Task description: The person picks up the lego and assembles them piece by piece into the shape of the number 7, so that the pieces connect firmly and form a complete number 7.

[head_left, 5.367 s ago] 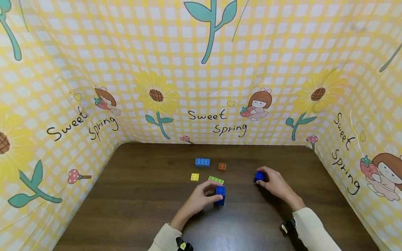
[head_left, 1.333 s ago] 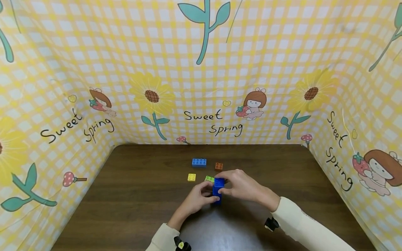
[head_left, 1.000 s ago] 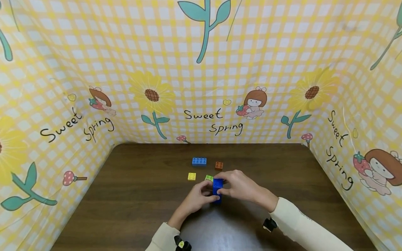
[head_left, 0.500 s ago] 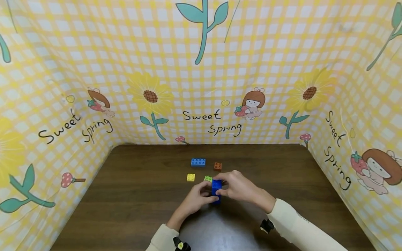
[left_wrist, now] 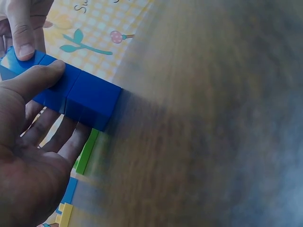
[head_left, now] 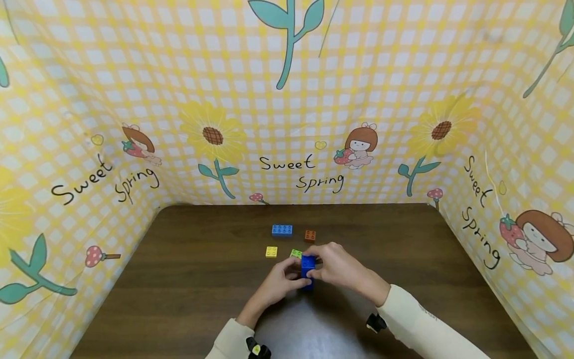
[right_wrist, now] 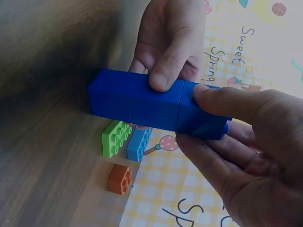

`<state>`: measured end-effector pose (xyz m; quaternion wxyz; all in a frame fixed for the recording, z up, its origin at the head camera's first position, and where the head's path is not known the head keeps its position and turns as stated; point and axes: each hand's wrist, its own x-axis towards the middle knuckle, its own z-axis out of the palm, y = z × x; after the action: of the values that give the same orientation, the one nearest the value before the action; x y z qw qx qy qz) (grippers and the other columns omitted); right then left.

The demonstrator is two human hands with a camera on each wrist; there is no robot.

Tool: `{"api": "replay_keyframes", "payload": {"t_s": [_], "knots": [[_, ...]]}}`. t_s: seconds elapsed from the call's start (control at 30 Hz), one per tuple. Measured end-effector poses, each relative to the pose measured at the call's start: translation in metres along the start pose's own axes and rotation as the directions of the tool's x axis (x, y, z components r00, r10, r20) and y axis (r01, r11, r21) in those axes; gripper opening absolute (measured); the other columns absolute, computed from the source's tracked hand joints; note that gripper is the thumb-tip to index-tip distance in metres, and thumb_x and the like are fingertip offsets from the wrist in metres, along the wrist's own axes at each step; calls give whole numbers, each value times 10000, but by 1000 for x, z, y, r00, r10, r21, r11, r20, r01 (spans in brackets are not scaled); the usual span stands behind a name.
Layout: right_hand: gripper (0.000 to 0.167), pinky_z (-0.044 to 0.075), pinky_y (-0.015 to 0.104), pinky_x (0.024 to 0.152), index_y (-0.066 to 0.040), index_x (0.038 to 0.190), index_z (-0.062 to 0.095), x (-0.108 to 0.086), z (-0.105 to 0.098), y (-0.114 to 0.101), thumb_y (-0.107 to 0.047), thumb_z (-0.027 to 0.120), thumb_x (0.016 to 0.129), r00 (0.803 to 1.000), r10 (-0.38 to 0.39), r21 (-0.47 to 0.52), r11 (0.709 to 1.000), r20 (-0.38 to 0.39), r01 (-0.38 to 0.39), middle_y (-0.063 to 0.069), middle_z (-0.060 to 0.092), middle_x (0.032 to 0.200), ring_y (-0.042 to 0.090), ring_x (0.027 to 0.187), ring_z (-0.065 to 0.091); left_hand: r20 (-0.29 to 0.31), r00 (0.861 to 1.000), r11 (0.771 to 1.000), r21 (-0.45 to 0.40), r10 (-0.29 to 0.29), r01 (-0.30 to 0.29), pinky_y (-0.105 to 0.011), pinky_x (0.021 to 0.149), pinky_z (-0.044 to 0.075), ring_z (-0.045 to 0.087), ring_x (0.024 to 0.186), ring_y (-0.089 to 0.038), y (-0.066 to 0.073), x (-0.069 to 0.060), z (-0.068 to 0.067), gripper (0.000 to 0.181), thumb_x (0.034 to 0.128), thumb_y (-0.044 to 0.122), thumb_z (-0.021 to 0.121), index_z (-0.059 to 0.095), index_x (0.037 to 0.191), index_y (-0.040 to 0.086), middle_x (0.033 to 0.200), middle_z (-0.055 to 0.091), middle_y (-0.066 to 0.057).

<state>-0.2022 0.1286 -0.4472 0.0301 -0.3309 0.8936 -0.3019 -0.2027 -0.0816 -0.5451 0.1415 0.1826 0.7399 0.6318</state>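
Three dark blue toy building bricks stand in one upright stack on the table, joined face to face in the right wrist view. My left hand grips the stack around its middle brick, thumb on the near side and fingers behind. Above it, my right hand pinches the top brick between thumb and fingers. The bottom brick meets the tabletop. Just behind the stack lies a lime green brick, partly hidden by the hands.
Farther back on the brown wooden table lie a light blue brick, an orange-brown brick and a yellow brick. A checked cloth walls in the back and both sides.
My right hand has carried a blue brick in from the right onto the stack my left hand holds. Over the last second both hands stay almost still; the head view shifts slightly.
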Motion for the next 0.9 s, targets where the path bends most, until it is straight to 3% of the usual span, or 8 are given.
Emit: {"api": "replay_keyframes", "payload": {"t_s": [0.3, 0.47, 0.67, 0.9], "knots": [[410, 656, 338, 804, 9, 1279, 715, -3, 2, -2, -113, 854, 913, 1000, -9, -72, 997, -24, 7, 164, 783, 1192, 261, 1022, 793, 21, 1000, 1000, 1, -1, 0, -286, 962, 606, 695, 1200, -311, -1, 1, -1, 389, 974, 91, 780, 615, 1314, -5, 1317, 653, -194], [429, 651, 353, 850, -1, 1315, 701, -6, 7, 0, -122, 842, 929, 999, -16, -55, 998, -41, 14, 161, 768, 1249, 271, 1068, 787, 18, 1000, 999, 28, 19, -19, -277, 960, 601, 686, 1200, -329, 1, -2, -1, 402, 967, 69, 780, 612, 1326, 0, 1308, 666, -193], [469, 632, 447, 919, -15, 1341, 666, -12, 19, 8, -132, 847, 926, 994, 41, 101, 994, -105, -31, 131, 747, 1266, 288, 1094, 762, 12, 1000, 1000, 16, 21, -22, -319, 972, 610, 695, 1216, -343, 1, -2, 1, 386, 972, 64, 775, 615, 1314, -15, 1302, 671, -206], [393, 631, 407, 941, -108, 1278, 677, -19, 35, 22, -147, 849, 927, 981, 99, 278, 959, -166, -50, 57, 739, 1206, 267, 1079, 747, 12, 1000, 1000, 18, 17, -18, -326, 974, 612, 714, 1197, -341, 2, -3, 4, 369, 950, 54, 796, 629, 1271, -13, 1273, 680, -199]]}}
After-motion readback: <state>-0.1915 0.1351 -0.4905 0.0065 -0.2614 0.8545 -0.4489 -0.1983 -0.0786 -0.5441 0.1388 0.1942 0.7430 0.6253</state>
